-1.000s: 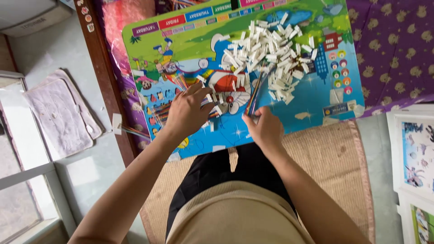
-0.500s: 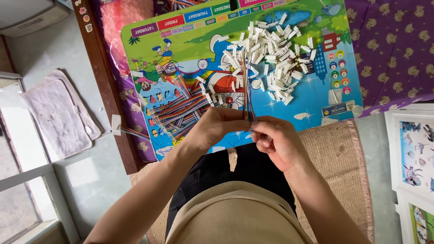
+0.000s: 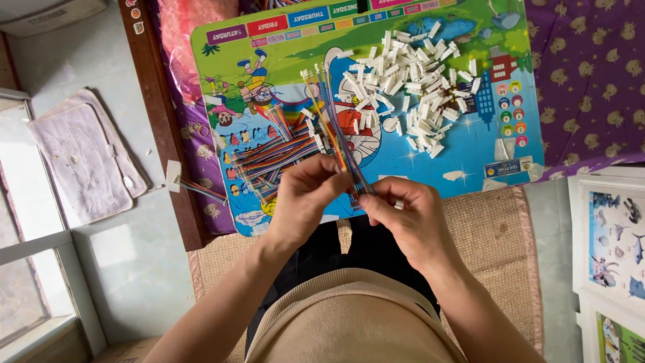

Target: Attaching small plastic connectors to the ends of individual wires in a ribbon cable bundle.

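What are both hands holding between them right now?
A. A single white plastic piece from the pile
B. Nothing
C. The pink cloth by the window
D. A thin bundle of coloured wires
D: the left hand and right hand pinch a thin bundle of coloured wires that fans upward over the picture board.

Wires (image 3: 269,158): rainbow-striped bundle. Plastic connectors (image 3: 416,87): white. Board (image 3: 470,161): blue-green cartoon print. Cloth (image 3: 591,74): purple, tan animal motifs. Mat (image 3: 497,242): beige weave, pink edge.
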